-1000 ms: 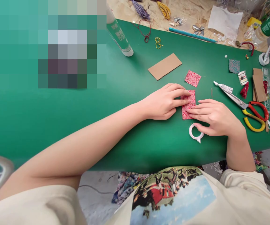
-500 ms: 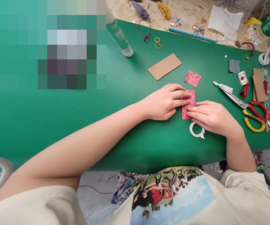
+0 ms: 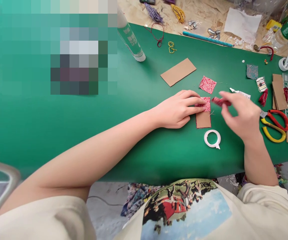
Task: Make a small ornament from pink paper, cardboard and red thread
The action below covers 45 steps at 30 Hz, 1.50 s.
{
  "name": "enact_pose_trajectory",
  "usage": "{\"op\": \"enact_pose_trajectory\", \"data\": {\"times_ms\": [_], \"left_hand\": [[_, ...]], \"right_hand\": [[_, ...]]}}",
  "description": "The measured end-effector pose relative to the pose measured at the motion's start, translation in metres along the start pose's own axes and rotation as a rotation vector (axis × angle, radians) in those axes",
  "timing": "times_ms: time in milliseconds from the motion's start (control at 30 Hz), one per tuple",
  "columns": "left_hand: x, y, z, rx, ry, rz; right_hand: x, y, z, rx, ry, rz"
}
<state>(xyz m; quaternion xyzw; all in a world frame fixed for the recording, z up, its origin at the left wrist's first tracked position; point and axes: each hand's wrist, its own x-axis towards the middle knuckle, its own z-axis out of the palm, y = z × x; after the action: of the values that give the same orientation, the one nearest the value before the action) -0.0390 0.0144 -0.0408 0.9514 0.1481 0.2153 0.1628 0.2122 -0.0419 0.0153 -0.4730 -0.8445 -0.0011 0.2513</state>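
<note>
Green tabletop [image 3: 144, 156]: red cloth [image 3: 208, 104] under spread left fingers [image 3: 196, 109], blurred scrap [image 3: 217, 101] seemingly pinched between right fingers [image 3: 231, 96]

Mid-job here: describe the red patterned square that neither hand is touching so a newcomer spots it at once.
On the green table, find the left hand. Just past it, right of the large slanted brown card, lies a small red-and-white patterned square. Unlike the red patch under that hand and the red piece in the right hand, it is untouched.
</note>
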Motion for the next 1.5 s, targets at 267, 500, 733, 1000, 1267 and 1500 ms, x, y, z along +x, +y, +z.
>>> {"op": "enact_pose_trajectory", "data": {"times_ms": [267,500,733,1000,1267,1500], "left_hand": [[-0.001,-0.001,0.0,-0.037,-0.031,-0.043],[0.0,0.0,0.0,-0.015,-0.014,-0.018],[0.001,0.001,0.0,-0.006,-0.034,-0.015],[-0.001,0.001,0.001,-0.031,0.066,-0.008],[-0.002,-0.003,0.006,0.015,0.346,-0.053],[-0.002,-0.003,0.007,-0.008,0.315,-0.07]], "right_hand": [[0.008,0.034,0.005,-0.177,0.017,0.168],[0.041,0.078,0.049,-0.147,-0.009,0.131],[0.064,0.085,0.079,-0.099,-0.058,0.001],[0.055,0.04,0.021,0.26,0.156,0.343],[0.021,0.02,-0.01,0.809,0.116,0.59],[0.024,-0.004,-0.002,0.913,-0.437,0.738]]}}
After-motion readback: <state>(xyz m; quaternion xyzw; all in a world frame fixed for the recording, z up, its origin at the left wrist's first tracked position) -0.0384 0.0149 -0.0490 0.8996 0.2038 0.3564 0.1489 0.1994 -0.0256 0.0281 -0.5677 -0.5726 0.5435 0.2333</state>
